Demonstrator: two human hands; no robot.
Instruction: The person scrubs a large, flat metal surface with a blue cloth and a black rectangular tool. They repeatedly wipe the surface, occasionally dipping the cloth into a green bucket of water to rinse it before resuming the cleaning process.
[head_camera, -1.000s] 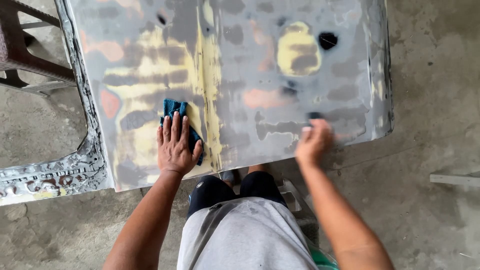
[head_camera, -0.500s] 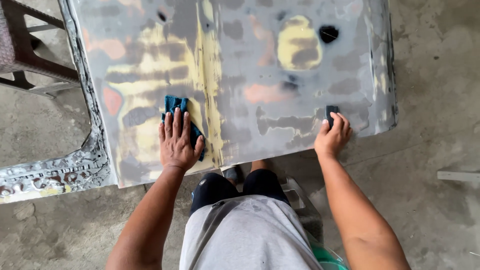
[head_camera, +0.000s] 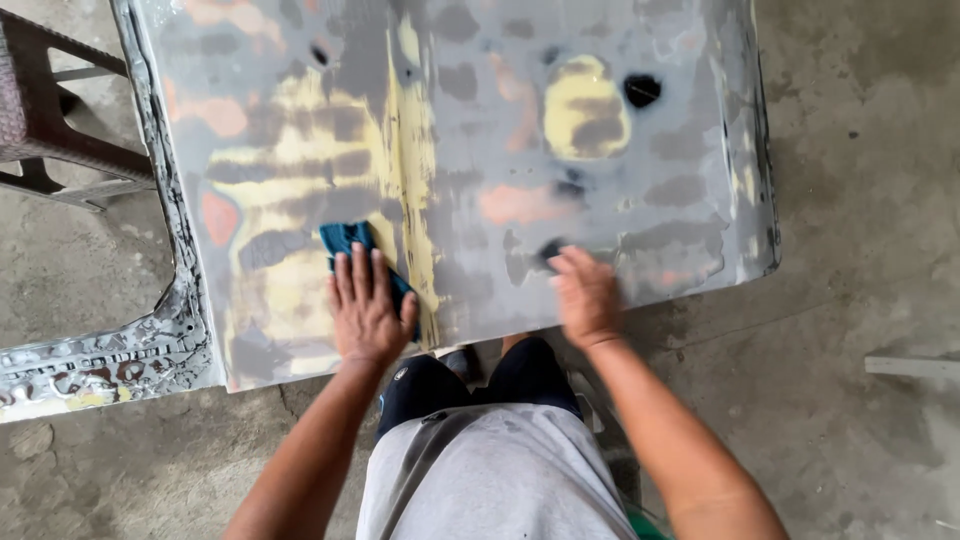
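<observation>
Hands: two, both the person's own, both on one car body panel (head_camera: 460, 150).
Left hand (head_camera: 365, 305): flat, fingers spread wide and pointing up the panel, palm pressing on one blue cloth (head_camera: 345, 240); nothing gripped.
Blue cloth: dark blue-teal, crumpled; upper end shows above the fingertips, a second edge shows at the thumb side; lies on the panel's near left part, on a yellow patch just left of the vertical yellow ridge.
Right hand (head_camera: 585, 295): blurred; fingers curled down onto the panel near its lower edge. One small dark thing (head_camera: 552, 250) shows at the fingertips; cannot tell what it is, or whether the hand holds it.
Panel: one, grey, sanded, lying flat; mottled with yellow, orange-pink and dark grey patches. One round yellow patch at upper right; one black hole (head_camera: 641, 90) just beside it; one smaller dark spot at upper left.
Panel edge, left: ragged bare-metal frame section (head_camera: 110, 355) curving around an opening.
Stool: one, dark frame (head_camera: 50, 120), top left, partly under the panel.
Floor: concrete (head_camera: 860, 280); one pale strip (head_camera: 912, 367) at right.
Person: grey shirt, dark shorts, knees near the panel's near edge.
</observation>
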